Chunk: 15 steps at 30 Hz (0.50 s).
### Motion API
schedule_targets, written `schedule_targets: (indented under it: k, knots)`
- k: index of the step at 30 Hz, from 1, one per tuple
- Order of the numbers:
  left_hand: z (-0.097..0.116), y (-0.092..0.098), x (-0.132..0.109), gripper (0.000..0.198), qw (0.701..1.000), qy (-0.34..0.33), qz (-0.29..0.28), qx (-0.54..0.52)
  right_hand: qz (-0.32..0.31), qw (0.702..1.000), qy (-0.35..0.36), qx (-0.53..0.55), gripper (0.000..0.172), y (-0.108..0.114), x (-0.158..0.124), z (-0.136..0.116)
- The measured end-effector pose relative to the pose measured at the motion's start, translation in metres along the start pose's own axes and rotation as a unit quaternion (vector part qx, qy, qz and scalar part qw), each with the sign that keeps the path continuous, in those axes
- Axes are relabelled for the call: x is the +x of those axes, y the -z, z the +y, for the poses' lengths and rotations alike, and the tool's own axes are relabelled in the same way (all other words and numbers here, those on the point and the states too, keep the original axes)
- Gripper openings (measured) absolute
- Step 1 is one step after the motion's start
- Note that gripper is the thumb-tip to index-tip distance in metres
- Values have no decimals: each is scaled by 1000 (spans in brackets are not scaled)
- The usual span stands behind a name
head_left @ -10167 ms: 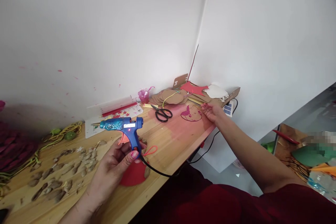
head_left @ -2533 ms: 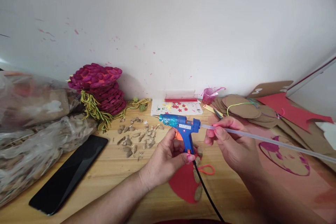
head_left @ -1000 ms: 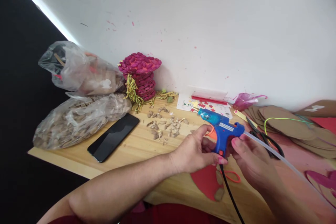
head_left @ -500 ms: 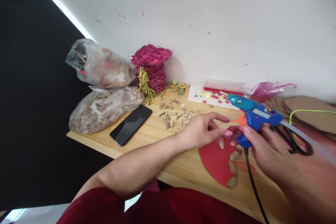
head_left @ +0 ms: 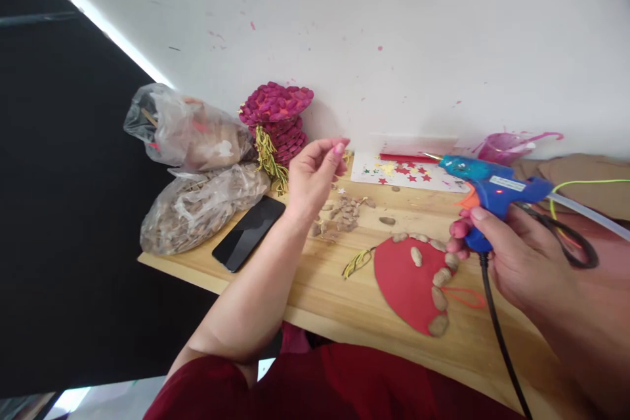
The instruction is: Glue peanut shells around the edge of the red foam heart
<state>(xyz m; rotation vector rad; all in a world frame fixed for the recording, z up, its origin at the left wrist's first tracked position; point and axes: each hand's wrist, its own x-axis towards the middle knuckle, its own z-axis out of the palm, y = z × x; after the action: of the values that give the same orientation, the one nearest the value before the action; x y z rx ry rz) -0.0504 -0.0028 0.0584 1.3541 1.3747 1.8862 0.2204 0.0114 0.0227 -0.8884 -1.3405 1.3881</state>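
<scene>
My right hand (head_left: 512, 256) is wrapped around the handle of a blue glue gun (head_left: 492, 193), whose metal tip points left toward the wall. A clear glue stick (head_left: 590, 213) sticks out of its back. My left hand (head_left: 317, 177) is raised over the table, thumb and fingers pinched together; anything between them is too small to make out. In front of me lies a red rounded piece (head_left: 406, 295) with peanuts (head_left: 441, 277) along its top and right edge. One more peanut (head_left: 416, 256) rests on its face. A yellow tassel (head_left: 358, 264) and an orange loop (head_left: 467, 298) lie at its sides.
Loose peanuts (head_left: 347, 213) lie behind the red piece. A black phone (head_left: 249, 233), plastic bags (head_left: 201, 207) and a stack of magenta pieces (head_left: 278, 105) stand left. Star stickers (head_left: 403, 170), a pink-stained cup (head_left: 499, 147), cardboard pieces (head_left: 585, 177) and black-handled scissors (head_left: 585, 256) are at the back right.
My left hand has moved left and up, away from the red piece, uncovering its peanut-lined top edge. The glue gun in my right hand has shifted slightly right.
</scene>
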Motion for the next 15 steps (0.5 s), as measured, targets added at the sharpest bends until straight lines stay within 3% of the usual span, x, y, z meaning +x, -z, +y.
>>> schedule_targets:
  k: [3,5,9,11,15]
  knots:
    - [4,3,0,41,999,-22,8,47,31,999,-22,-16,17,0,-1,0]
    - [4,2,-2,48,997,-16,-20,70,30,999,-25,-10,17,0,-1,-1]
    - [-3,-4,-12,24,974,14,-182,135,33,999,-18,-10,18,0,2,-1]
    - [-7,-6,-17,24,950,6,-251,186,39,999,-7,-15,18,0,3,0]
    - [-4,-7,-23,11,869,33,-404,283,44,999,14,-25,17,2,6,2]
